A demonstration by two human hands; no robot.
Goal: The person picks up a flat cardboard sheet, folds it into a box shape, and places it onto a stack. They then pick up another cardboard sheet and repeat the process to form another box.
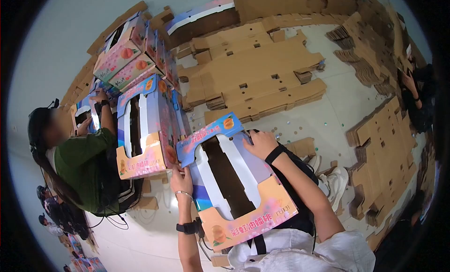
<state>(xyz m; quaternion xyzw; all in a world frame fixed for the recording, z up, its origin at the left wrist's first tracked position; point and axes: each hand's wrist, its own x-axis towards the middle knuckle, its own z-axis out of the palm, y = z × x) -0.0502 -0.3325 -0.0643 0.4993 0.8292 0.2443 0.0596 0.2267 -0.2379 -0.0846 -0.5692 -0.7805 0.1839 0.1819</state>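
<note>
A printed cardboard fruit box [276,204], with peaches and blossoms on an orange and blue ground, rests in front of my body, its long top opening showing a dark inside. My left hand [181,180] grips its left edge near the far corner, thumb and fingers at the rim. On the opposite side, my right hand [262,144] holds the far right corner, fingers curled round the edge. Just beyond my left hand stands a second box [145,162] of the same print, touching or nearly touching mine.
Folded boxes are stacked [126,52] at the back left. A co-worker in a green top [84,155] handles another box [84,113] there. Flat cardboard piles [258,61] lie ahead, with more flat cardboard [384,145] on the right. Small round scraps dot the floor [323,115].
</note>
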